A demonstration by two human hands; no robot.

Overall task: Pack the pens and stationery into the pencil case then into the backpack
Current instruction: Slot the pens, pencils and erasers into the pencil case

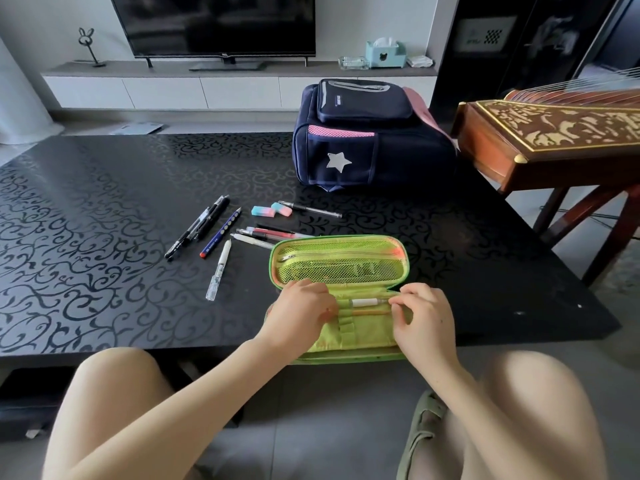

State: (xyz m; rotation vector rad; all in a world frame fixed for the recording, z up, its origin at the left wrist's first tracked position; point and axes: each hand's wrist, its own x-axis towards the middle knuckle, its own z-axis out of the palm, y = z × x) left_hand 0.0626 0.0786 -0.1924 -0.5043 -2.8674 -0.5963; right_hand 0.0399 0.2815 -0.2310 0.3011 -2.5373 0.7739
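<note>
Though apart, both hands (pixel 300 311) (pixel 425 317) on pen (pixel 367 302)

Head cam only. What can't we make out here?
- Head view: ends of the white pen in the pencil case, covered by the left hand and right hand; what the left hand grips is unclear.
- Head view: mesh pocket contents, blurred by netting.
- Head view: main opening of the backpack, facing away; zipped or not unknown.
- Head view: print on the loose pens, too small.

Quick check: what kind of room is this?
Probably a home living room: a flat-screen TV on a low white cabinet, a tissue box beside it, and a low black patterned table in front.
</note>
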